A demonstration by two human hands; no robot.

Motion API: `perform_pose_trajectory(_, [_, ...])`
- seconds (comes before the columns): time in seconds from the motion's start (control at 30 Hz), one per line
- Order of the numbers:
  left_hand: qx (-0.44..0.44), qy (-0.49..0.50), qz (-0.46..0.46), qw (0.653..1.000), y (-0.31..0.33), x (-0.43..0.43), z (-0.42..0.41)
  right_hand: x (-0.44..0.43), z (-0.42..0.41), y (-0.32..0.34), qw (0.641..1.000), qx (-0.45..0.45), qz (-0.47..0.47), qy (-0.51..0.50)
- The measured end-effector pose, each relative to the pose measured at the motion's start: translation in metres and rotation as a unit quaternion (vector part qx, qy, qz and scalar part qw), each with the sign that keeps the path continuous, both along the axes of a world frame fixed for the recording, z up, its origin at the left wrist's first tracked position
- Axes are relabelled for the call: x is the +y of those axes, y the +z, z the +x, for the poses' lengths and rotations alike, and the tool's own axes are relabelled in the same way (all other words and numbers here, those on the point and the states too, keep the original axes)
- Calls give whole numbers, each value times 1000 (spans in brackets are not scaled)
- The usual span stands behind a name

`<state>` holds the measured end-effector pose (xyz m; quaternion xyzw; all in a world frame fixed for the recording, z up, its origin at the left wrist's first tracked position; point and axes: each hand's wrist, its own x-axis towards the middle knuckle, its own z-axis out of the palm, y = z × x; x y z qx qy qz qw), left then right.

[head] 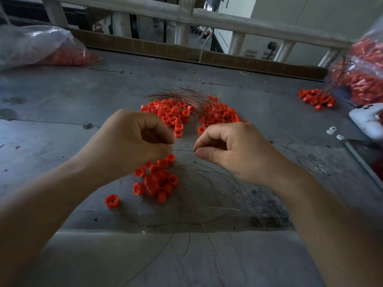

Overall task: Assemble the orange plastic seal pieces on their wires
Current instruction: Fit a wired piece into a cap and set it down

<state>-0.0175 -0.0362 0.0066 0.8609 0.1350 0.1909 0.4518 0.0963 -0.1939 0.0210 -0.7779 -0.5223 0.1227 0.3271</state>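
Orange seal pieces (176, 114) are lying heaped on the scuffed grey metal bench (62, 112) you are working at. The biggest heap is sitting just beyond your left hand (128, 141) and your right hand (234, 150). Far past the left hand a clear plastic bag (37, 46) is sagging over more of them. Out past the right hand a second bag (362, 75) is bulging, with wires poking out and a small heap (317, 99) spilling beside it. A fan of coppery wire strands (186, 96) is resting across the far side of the big heap.

Under your left hand a near heap (157, 181) is sitting, its short, hollow plastic cylinders tumbled every way. Thin dark loose wires (207, 183) are looping beneath your right hand.

Your left hand is curling closed, thumb and forefinger pinching one end of a single wire (183, 150); whether a ring is also tucked in that palm is not showing. Your right hand is curling likewise, pinching the same wire a little further along. That wire is running side to side between the two hands, nearly level.

The near heap is lying closer to your left hand than your right, so I judge the left the handier one for picking the next ring. One stray ring (112, 201) is sitting apart, nearer you than the left hand.
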Motion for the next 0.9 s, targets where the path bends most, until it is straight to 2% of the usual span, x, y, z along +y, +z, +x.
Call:
perform_pose_trajectory(0.13, [32,-12,36,999,-1,1,1,2,1,-7,999,-29,-25,1])
perform_pose_trajectory(0.43, [13,20,48,999,-7,2,5,4,1,-10,997,-51,-49,12])
perform_pose_trajectory(0.67, [0,28,138,990,-14,5,9,6,3,-9,998,-47,2,-30])
perform_pose_trajectory(0.9, [39,1,193,980,-21,6,12,18,11,-20,994,-95,-36,-34])
